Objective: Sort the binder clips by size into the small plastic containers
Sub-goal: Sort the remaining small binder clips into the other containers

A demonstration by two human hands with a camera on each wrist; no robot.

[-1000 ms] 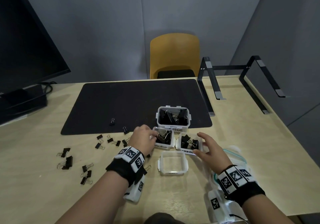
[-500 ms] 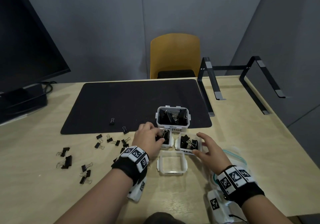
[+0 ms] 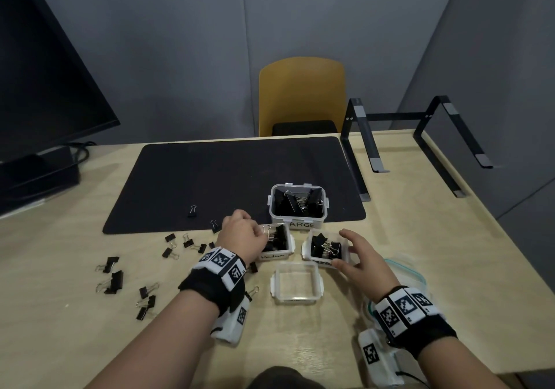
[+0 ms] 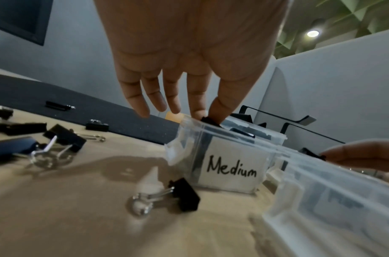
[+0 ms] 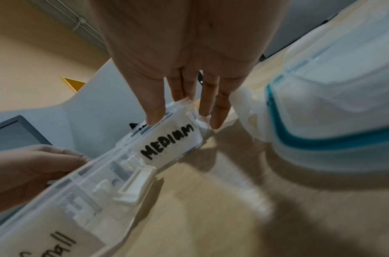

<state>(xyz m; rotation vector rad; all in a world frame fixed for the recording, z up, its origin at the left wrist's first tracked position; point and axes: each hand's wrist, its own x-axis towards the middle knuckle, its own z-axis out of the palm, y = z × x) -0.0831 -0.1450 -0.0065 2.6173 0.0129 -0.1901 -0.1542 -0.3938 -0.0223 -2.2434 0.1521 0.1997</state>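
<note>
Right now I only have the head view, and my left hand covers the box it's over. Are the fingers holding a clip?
Observer: Yes. In the left wrist view, the left hand pinches a black binder clip between thumb and forefinger, at the rim of the Medium container.
Operator: The label on the second container, by my right hand, is half hidden for me. What does it say?
Observer: The right wrist view shows MEDIUM in block capitals.
Operator: And the empty container in front?
Observer: In the right wrist view, its label reads Small.
</note>
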